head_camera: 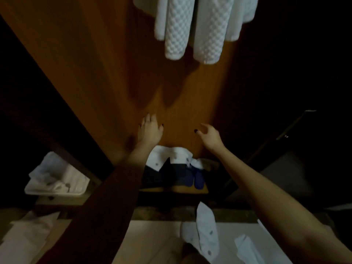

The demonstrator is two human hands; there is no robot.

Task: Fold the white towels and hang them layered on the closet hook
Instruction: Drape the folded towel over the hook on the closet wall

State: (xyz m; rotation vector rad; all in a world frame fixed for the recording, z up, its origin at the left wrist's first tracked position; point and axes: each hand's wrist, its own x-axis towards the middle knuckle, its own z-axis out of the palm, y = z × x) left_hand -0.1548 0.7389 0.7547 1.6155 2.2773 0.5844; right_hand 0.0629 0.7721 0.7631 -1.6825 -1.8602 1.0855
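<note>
While both arms were stretched forward, the white waffle-textured towels (194, 29) were seen hanging in layers at the top of the brown wooden closet panel (114, 63), well above the hands. The left hand (150, 130) was held with fingers straight and spread, nothing grasped. The right hand (208, 134) was held loosely curled, likewise empty. Folded white and dark blue garments (175, 168) were laid below them.

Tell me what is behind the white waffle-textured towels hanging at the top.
Behind the white waffle-textured towels stands the brown wooden closet panel, with their shadows on it. Whatever holds them up is out of sight.
</note>
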